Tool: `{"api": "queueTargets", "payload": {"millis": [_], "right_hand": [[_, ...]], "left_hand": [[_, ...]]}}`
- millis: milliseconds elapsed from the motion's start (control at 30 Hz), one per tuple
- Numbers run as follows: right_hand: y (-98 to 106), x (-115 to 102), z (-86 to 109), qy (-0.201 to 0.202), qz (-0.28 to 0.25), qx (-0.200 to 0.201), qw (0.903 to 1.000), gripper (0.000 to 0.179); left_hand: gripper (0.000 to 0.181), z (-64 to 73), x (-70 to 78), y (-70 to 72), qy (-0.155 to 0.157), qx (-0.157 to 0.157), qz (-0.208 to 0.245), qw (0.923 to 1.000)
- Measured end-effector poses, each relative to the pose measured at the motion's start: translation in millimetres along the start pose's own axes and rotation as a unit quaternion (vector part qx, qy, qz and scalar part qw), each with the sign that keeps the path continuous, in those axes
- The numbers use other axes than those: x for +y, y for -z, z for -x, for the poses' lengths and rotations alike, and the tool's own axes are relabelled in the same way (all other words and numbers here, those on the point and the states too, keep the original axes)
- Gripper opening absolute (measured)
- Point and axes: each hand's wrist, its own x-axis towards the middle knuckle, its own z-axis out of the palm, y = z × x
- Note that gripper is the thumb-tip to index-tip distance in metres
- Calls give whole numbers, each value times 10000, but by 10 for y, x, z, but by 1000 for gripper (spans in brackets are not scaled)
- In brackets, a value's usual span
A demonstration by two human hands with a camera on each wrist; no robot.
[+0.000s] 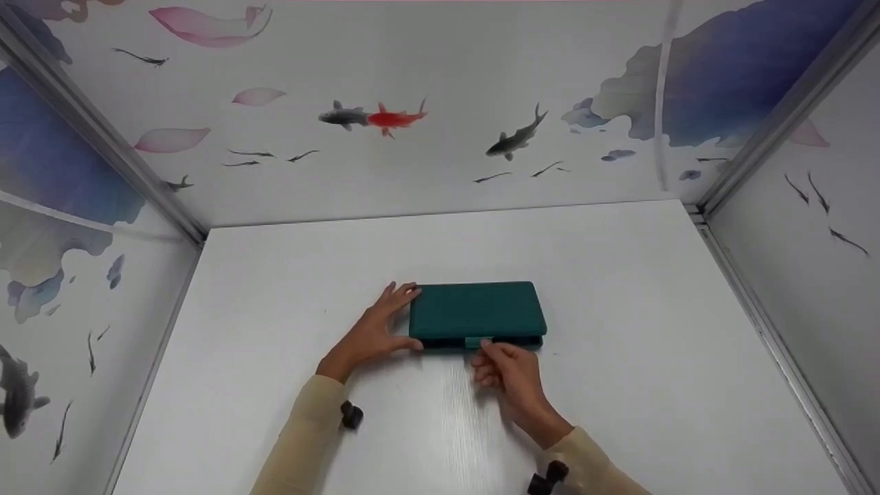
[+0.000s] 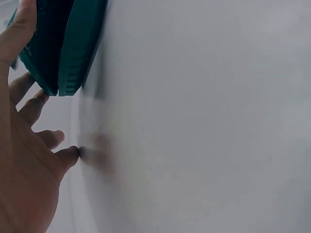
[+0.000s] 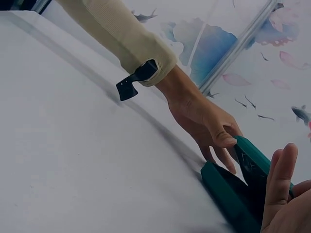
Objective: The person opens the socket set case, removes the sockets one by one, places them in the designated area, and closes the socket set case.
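A dark green hinged case (image 1: 478,309) lies flat on the white table, its long side facing me. My left hand (image 1: 372,333) holds its left end, thumb at the front corner and fingers spread to the back corner. At the front edge my right hand (image 1: 519,381) pinches the small green tab (image 1: 472,342) between thumb and forefinger, other fingers curled below. A gap shows between lid and base; the case's dark inside (image 3: 250,170) appears in the right wrist view. In the left wrist view, ridges line one green half (image 2: 77,48).
White table surface (image 1: 275,289) surrounds the case. Walls painted with fish and petals (image 1: 440,172) rise behind and at both sides, joined by grey metal corner posts (image 1: 784,113). Small black devices (image 1: 351,415) sit at both sleeve cuffs.
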Motion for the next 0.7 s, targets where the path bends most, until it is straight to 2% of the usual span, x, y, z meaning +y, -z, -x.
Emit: {"api": "queueTargets", "payload": {"millis": [300, 400, 500, 567, 600, 633, 667, 700], "right_hand": [[49, -63, 90, 403, 618, -209, 9971, 44], [99, -114, 123, 640, 1068, -248, 9919, 46], [169, -166, 146, 1079, 1620, -304, 9804, 38], [228, -206, 154, 1610, 1948, -377, 9668, 26], [262, -227, 153, 1969, 2118, -401, 9564, 19], [298, -249, 149, 2397, 2275, -430, 9428, 12], [338, -267, 134, 2894, 2454, -426, 9243, 7], [381, -288, 116, 3394, 2651, -379, 9017, 10]], "left_hand": [[92, 42, 58, -4, -1, 71, 288, 9996], [90, 36, 61, -3, 28, 96, 337, 9994], [88, 27, 68, 0, 3, 158, 397, 9991], [87, 18, 73, 2, -39, 196, 482, 9986], [86, 13, 75, 2, -54, 213, 526, 9984], [85, 9, 79, 4, -67, 221, 570, 9981], [84, 4, 85, 6, -71, 228, 597, 9979], [84, -2, 86, 7, -86, 239, 625, 9977]]}}
